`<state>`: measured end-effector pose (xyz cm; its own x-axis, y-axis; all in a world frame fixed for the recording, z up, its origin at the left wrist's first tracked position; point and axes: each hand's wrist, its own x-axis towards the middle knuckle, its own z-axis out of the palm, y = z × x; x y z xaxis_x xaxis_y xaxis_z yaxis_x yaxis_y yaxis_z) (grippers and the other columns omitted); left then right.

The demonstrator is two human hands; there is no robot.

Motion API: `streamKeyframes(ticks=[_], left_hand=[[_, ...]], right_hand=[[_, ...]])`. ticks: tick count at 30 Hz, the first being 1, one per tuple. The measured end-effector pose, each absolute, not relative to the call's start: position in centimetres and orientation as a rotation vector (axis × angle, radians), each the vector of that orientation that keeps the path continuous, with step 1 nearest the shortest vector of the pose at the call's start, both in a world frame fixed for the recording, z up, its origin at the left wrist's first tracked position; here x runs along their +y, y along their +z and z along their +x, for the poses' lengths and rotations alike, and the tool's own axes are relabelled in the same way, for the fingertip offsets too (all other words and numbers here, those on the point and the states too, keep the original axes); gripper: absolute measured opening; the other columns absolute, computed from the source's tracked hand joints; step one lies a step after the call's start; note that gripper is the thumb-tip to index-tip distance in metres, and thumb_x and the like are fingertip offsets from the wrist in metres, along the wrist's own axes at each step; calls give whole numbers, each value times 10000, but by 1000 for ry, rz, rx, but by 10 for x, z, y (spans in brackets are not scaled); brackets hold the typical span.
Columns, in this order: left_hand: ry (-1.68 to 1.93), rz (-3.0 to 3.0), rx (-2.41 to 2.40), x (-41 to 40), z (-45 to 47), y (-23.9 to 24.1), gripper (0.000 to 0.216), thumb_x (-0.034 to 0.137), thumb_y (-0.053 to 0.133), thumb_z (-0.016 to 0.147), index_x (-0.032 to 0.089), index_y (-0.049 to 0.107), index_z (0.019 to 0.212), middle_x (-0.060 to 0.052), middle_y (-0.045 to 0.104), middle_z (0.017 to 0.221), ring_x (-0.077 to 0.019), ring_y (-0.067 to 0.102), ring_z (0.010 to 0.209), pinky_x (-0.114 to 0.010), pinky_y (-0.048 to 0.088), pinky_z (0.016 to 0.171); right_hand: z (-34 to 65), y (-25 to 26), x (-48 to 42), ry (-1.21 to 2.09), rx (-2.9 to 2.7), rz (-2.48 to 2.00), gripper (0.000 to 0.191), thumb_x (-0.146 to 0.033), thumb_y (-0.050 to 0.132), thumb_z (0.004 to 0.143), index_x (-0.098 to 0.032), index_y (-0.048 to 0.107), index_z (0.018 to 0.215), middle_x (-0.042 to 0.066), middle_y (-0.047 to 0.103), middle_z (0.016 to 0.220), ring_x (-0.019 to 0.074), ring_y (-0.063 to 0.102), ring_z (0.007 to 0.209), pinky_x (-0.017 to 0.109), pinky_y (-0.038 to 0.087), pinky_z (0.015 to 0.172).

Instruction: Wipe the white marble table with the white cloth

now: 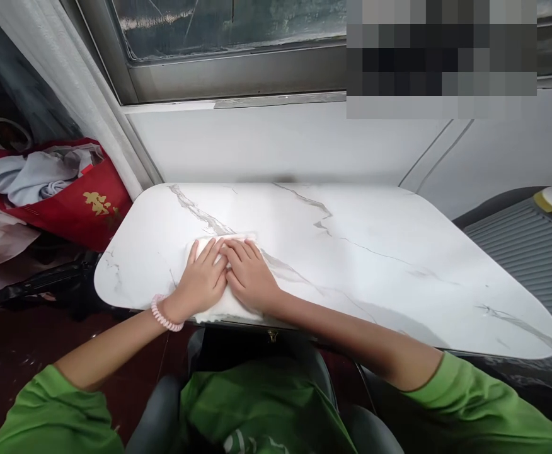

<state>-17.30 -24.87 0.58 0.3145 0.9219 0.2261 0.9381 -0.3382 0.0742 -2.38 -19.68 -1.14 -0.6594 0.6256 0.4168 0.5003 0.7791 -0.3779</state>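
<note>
A white folded cloth (229, 308) lies on the near left part of a white marble-patterned table (375, 265). My left hand (203, 280) rests flat on the cloth, fingers pointing away from me, with a pink coil band on its wrist. My right hand (250, 274) lies flat on the cloth right beside it, the fingertips of both hands touching. Most of the cloth is hidden under the two hands. Green sleeves cover my upper arms.
A white wall and a window frame (238, 75) stand behind the table. A red bag (75, 208) with grey cloth in it sits on the floor at the left, next to a white curtain (68, 82). A grey ribbed surface (535, 252) is at the right.
</note>
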Motion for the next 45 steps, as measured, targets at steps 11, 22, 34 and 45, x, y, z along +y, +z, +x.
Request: streamKeyframes(ticks=[11, 22, 34, 45], left_hand=[[-349, -2431, -1882, -175, -250, 7, 459, 186, 299, 952, 198, 463, 1380, -96, 446, 1480, -232, 338, 1408, -518, 160, 1184], [-448, -2411, -1967, -35, -317, 8, 457, 195, 343, 917, 252, 551, 1320, -42, 504, 1439, -202, 429, 1337, -485, 156, 1182], [-360, -2352, -2028, -45, -310, 5, 463, 219, 308, 951, 235, 490, 1376, -58, 424, 1504, -211, 365, 1390, -495, 155, 1178], [-222, -2427, -1961, -175, -302, 7, 513, 218, 291, 926, 188, 445, 1415, -81, 383, 1527, -214, 308, 1426, -485, 123, 1196]], right_hand=[[-110, -13, -118, 321, -2441, -822, 388, -168, 369, 851, -116, 547, 1192, 148, 596, 1207, 269, 480, 1138, 449, 284, 1079], [-186, -13, 4, 285, -2348, -1006, 381, -137, 353, 856, -143, 557, 1178, 121, 613, 1206, 259, 501, 1136, 404, 308, 1055], [-178, -13, -4, 282, -2375, -966, 368, -140, 340, 877, -127, 549, 1180, 134, 604, 1236, 256, 499, 1164, 440, 265, 1108], [-155, -5, -138, 299, -2434, -934, 419, -206, 386, 904, -78, 492, 1288, 189, 530, 1332, 295, 423, 1267, 508, 220, 1145]])
